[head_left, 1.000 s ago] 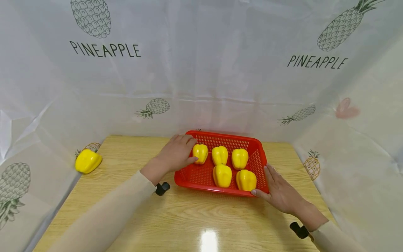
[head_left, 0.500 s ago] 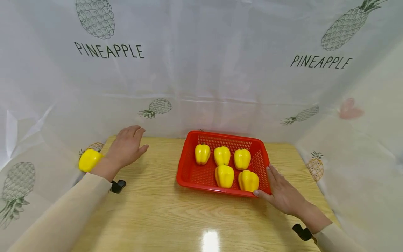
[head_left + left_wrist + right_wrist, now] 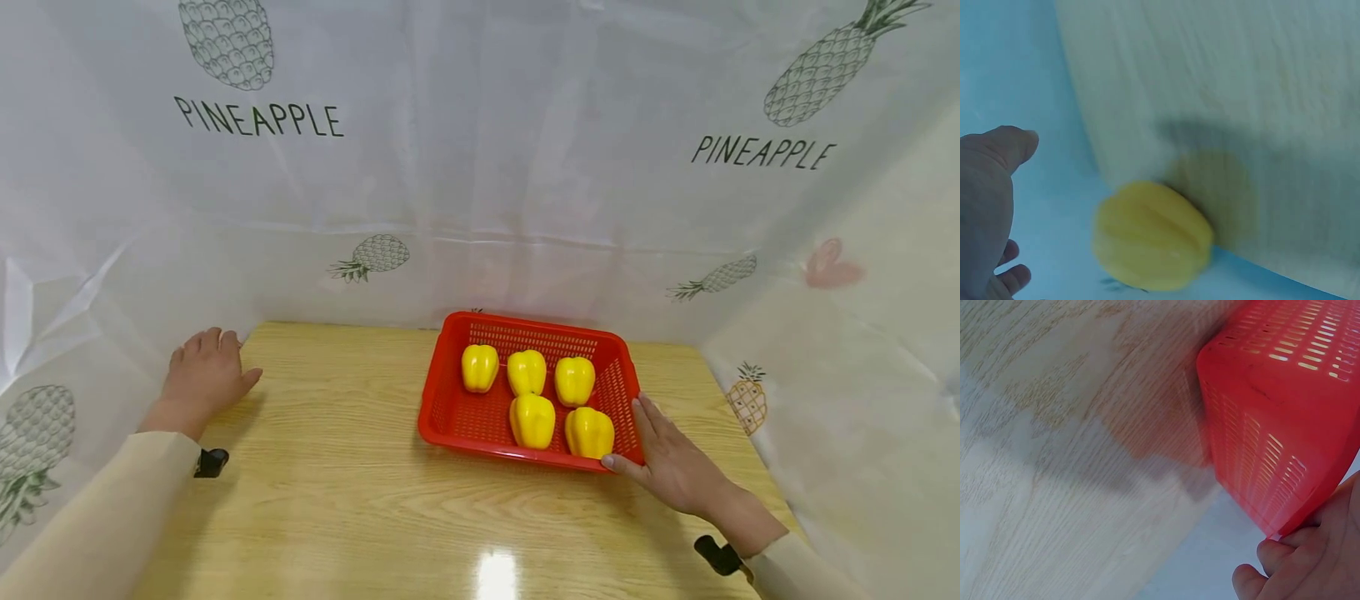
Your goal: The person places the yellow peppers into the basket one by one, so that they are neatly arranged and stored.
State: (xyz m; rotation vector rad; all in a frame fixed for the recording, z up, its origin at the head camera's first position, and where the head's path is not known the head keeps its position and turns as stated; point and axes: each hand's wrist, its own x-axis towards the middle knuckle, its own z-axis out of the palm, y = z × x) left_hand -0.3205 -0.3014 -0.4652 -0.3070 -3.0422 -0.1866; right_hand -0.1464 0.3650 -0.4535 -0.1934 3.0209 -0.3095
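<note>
My left hand (image 3: 202, 375) hovers over the far left corner of the table, fingers loosely extended. It covers a yellow bell pepper there in the head view. The left wrist view shows that bell pepper (image 3: 1150, 237) at the table's corner, apart from the thumb and fingertips. At the right end of a red plastic basket (image 3: 480, 450) rests my right hand (image 3: 678, 467). Its fingers lie straight along the end wall and its thumb touches the front corner of the rim. Several yellow bell peppers (image 3: 532, 421) stand inside the basket in two rows.
The wooden table (image 3: 360, 500) extends in front and to the left of the basket. White sheeting (image 3: 525, 167) printed with pineapples hangs behind the table and along both sides.
My left hand has left the basket's left end and travelled left to the lone bell pepper, which it now hides in the head view. The right hand has stayed at the basket.
</note>
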